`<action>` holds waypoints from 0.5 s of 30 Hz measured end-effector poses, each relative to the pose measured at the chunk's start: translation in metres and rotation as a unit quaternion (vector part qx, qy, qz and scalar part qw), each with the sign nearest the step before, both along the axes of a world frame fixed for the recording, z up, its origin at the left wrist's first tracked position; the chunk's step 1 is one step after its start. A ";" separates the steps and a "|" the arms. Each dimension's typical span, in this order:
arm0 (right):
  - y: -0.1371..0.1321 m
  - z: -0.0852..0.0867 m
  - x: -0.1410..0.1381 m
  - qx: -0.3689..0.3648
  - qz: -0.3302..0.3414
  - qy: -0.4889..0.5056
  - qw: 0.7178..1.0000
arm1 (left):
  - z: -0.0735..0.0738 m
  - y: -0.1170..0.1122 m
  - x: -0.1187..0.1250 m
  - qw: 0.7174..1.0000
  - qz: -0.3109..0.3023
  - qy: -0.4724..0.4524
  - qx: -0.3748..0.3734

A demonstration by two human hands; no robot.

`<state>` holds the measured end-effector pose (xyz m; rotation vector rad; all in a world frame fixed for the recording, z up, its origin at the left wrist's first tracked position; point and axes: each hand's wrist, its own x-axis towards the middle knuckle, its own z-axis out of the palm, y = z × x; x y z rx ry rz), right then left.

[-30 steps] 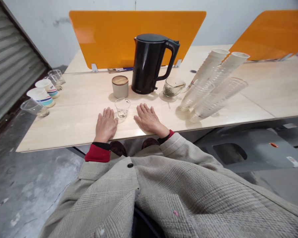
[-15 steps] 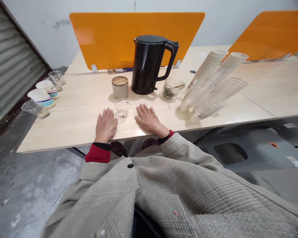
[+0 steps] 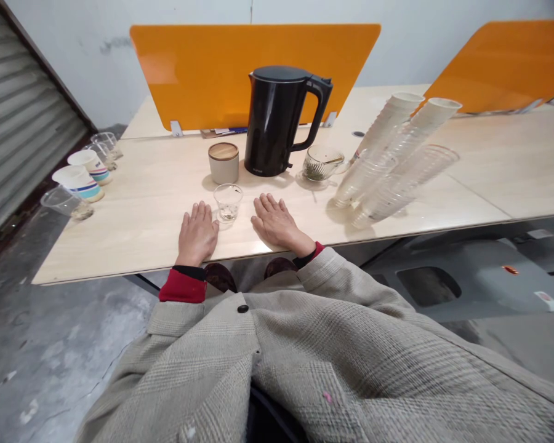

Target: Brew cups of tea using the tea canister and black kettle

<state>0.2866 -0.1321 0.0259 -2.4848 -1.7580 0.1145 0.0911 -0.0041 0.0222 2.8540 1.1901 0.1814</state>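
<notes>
My left hand (image 3: 197, 233) lies flat, palm down, on the pale wooden table (image 3: 157, 184), fingers stretched out and holding nothing. My right hand (image 3: 275, 222) rests the same way a little to the right. Between them stands a small clear glass cup (image 3: 228, 201), just beyond the fingertips and close to my left thumb. Behind it are a grey canister with a wooden lid (image 3: 223, 162) and a black electric kettle (image 3: 279, 120). A glass cup with a strainer (image 3: 321, 162) sits right of the kettle.
Leaning stacks of paper and clear plastic cups (image 3: 394, 154) stand at the right. Several paper and plastic cups (image 3: 79, 181) line the table's left edge. An orange divider panel (image 3: 212, 67) rises behind the kettle. A grey shutter (image 3: 13, 123) runs along the left, with concrete floor below.
</notes>
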 end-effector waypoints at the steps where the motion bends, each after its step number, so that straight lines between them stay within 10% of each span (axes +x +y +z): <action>1: 0.000 0.000 0.000 0.001 0.000 -0.001 1.000 | 0.000 0.000 0.000 1.000 0.000 0.002 -0.001; 15: -0.001 0.002 -0.001 0.001 -0.004 0.005 1.000 | 0.000 0.000 0.000 1.000 -0.001 0.001 -0.008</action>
